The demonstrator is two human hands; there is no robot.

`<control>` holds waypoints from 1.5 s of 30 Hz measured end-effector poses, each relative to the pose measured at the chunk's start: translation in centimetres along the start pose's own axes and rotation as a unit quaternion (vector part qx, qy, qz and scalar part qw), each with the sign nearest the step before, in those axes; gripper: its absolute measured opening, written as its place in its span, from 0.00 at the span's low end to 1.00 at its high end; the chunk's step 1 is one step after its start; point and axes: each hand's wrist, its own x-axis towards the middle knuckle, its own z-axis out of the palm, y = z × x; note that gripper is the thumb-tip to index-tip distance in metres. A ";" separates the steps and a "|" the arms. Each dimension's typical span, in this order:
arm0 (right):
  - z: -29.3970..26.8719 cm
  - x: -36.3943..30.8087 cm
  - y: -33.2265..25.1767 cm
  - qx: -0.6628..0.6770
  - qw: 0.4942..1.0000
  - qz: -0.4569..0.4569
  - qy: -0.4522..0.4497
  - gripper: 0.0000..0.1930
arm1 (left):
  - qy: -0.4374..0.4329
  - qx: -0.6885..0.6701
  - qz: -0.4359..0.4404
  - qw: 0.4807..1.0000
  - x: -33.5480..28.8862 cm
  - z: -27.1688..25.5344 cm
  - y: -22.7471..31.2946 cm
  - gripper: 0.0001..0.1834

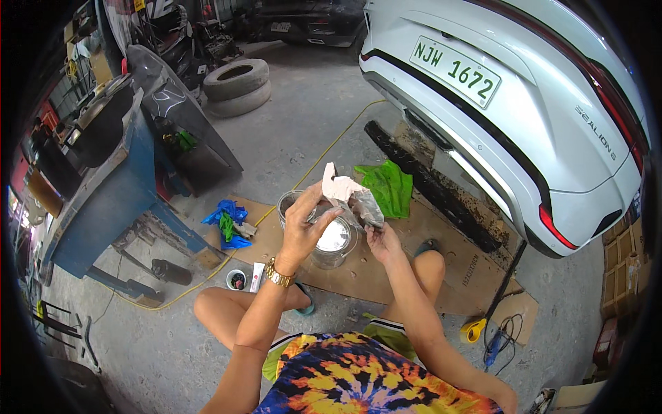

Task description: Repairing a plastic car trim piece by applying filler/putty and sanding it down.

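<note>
Over the tin [331, 259], a grey plate [369, 208] bearing pale pink putty [339, 187] is pinched by the right hand [383, 243]; the left hand [303, 224] is half-curled, its hold indeterminable.

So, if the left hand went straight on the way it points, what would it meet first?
Probably the pale pink putty just ahead of the left hand, though depth is unclear.

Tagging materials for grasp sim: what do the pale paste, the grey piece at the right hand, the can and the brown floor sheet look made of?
Pale paste: probably putty; matt, thick, holds ragged peaks.
Grey piece: glossy highlights; metal or plastic, cannot tell.
Can: likely metal; shiny grey wall.
Brown floor sheet: likely cardboard; matt, flat, tan.
</note>
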 end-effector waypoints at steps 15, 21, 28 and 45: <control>-1.0 0.0 0.7 -0.043 0.998 0.023 -0.039 0.11 | -0.073 0.026 0.050 0.996 -5.9 -3.2 2.5 0.29; -0.5 0.3 1.3 -0.060 0.995 0.052 -0.056 0.11 | -0.127 -0.232 -0.227 0.938 -9.8 -4.7 1.8 0.29; 1.4 -0.5 2.1 -0.188 0.975 0.021 -0.114 0.11 | -0.128 -0.346 -0.514 0.774 -7.3 -5.3 -2.5 0.34; 9.1 3.4 3.7 -0.388 0.917 -0.026 -0.083 0.36 | -0.106 -0.159 -0.537 0.822 -7.8 -4.0 -7.9 0.37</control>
